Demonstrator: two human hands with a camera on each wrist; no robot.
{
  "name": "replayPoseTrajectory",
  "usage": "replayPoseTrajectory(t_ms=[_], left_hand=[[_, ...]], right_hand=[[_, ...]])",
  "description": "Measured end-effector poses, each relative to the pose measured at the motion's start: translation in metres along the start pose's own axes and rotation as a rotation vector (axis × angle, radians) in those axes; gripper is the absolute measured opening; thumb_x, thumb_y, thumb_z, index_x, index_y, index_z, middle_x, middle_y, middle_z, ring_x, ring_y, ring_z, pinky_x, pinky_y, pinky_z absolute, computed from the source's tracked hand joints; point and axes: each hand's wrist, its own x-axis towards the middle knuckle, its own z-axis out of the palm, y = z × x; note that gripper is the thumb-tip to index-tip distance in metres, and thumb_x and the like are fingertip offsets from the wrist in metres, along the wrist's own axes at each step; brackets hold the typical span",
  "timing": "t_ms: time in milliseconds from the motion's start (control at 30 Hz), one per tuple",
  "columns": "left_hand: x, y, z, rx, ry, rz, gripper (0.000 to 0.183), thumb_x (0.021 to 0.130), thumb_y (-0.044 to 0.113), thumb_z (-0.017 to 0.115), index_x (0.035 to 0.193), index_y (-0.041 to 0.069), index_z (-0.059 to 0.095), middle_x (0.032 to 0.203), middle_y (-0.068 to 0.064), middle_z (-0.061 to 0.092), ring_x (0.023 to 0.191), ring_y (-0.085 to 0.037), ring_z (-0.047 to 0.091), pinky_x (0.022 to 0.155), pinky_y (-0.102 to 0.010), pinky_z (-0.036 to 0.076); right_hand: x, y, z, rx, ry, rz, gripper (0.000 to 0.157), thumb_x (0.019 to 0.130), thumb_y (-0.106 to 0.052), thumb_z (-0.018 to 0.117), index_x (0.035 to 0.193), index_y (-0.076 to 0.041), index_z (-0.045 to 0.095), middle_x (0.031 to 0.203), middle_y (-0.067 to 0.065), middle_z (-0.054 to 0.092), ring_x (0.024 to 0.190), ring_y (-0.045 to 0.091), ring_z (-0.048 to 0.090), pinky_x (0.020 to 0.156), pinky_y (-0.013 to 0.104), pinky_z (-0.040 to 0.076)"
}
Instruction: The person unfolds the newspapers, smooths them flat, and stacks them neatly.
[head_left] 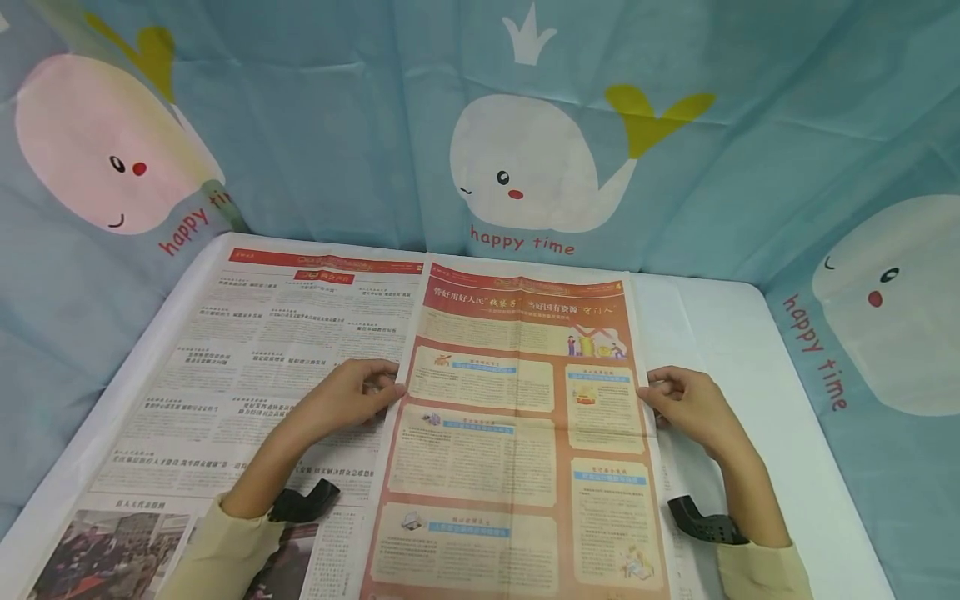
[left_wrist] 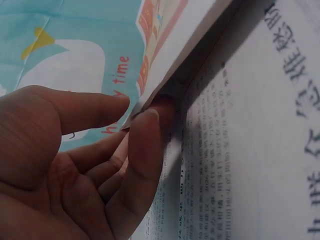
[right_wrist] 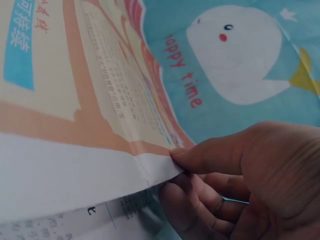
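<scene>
A printed newspaper sheet (head_left: 517, 433) with an orange-red border lies lengthwise before me, its side edges raised in the wrist views. My left hand (head_left: 356, 396) holds its left edge, with fingertips tucked beneath and the thumb (left_wrist: 95, 107) close by the edge. On the opposite side, my right hand (head_left: 693, 408) pinches the right edge between thumb (right_wrist: 210, 152) and curled fingers. A crease runs down the sheet near the right-hand pinch. Under the raised left edge shows a black-and-white newspaper page (head_left: 202, 392), and more print appears below the right edge.
A white table (head_left: 780, 442) carries the newspapers. Blue curtains (head_left: 322, 133) with whale drawings stand along its back and sides. Each wrist wears a black camera mount (head_left: 307, 502). Photographs (head_left: 112, 546) are printed at the left page's near end.
</scene>
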Motion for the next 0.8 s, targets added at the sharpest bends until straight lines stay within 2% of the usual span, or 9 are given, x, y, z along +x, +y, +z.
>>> replayPoseTrajectory(t_ms=[267,600,800], left_hand=[[-0.0005,0.0004,-0.0013,-0.024,-0.057,-0.031,0.052,0.102,0.021,0.071,0.142,-0.009,0.057,0.093,-0.009,0.077,0.063,-0.018,0.066,0.055,-0.029,0.055],[-0.0046,-0.0002,-0.0036,-0.040,-0.161,-0.016,0.042,0.100,0.021,0.073,0.131,-0.007,0.064,0.076,-0.005,0.072,0.061,-0.017,0.062,0.055,-0.027,0.051],[-0.0044,0.0007,-0.0029,-0.023,-0.138,-0.009,0.045,0.096,0.021,0.079,0.128,-0.006,0.064,0.078,-0.006,0.071,0.060,-0.017,0.063,0.056,-0.027,0.052]], right_hand=[[-0.0004,-0.0008,0.0015,-0.024,0.015,-0.012,0.053,0.101,-0.022,0.073,0.139,0.012,0.056,0.101,0.020,0.075,0.076,0.015,0.068,0.063,0.027,0.057],[0.0013,0.0008,0.0054,-0.066,0.038,-0.005,0.047,0.101,-0.023,0.074,0.129,0.013,0.063,0.100,0.021,0.074,0.080,0.017,0.068,0.063,0.024,0.057],[0.0023,0.0012,0.0069,-0.071,0.044,-0.006,0.044,0.100,-0.022,0.074,0.126,0.012,0.065,0.098,0.020,0.075,0.078,0.017,0.068,0.062,0.025,0.056]])
